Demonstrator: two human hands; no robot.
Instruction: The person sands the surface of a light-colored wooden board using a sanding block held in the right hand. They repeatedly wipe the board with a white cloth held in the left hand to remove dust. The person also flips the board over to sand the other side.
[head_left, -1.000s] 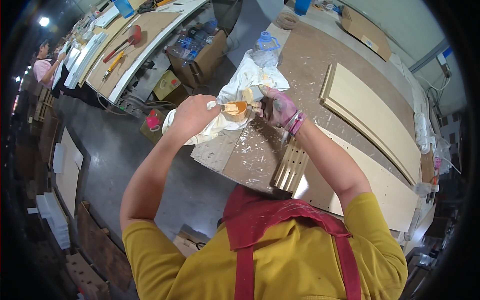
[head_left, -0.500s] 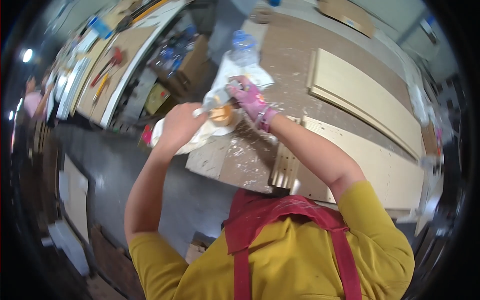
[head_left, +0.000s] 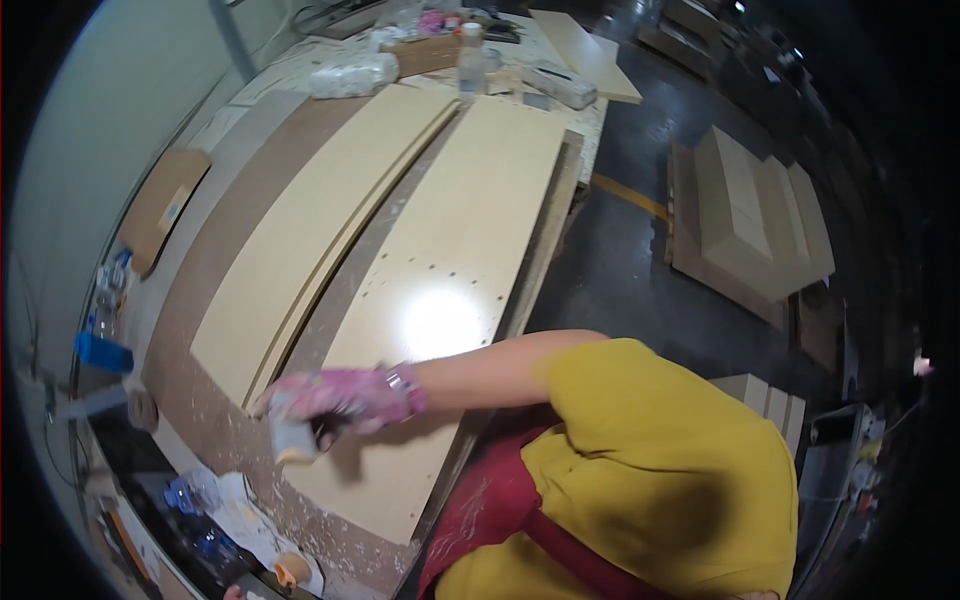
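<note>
Pink-gloved right hand [head_left: 338,397] pinches a grey scraper [head_left: 292,442] jutting below its fingers [head_left: 283,402]; left hand [head_left: 233,593], mostly cropped, I cannot tell.

Right hand [head_left: 340,400], gloved: its palm is facing out of sight, its grip showing only in part. Pale scraper [head_left: 294,443]: blurring slightly, its upper end disappearing beneath the fingers. Drilled board [head_left: 400,290]: forearm [head_left: 480,372] and glove are covering a band across it; glare is washing out another patch. Orange cup [head_left: 292,570]: contents are appearing too small to tell. Clear bottles [head_left: 213,543]: outlines are blurring together. Pink-red shape [head_left: 233,592]: the lower edge is cropping it beyond identification. Red apron [head_left: 485,505]: running off the lower edge. Capped bottle [head_left: 471,60], far end: its label is staying illegible.
</note>
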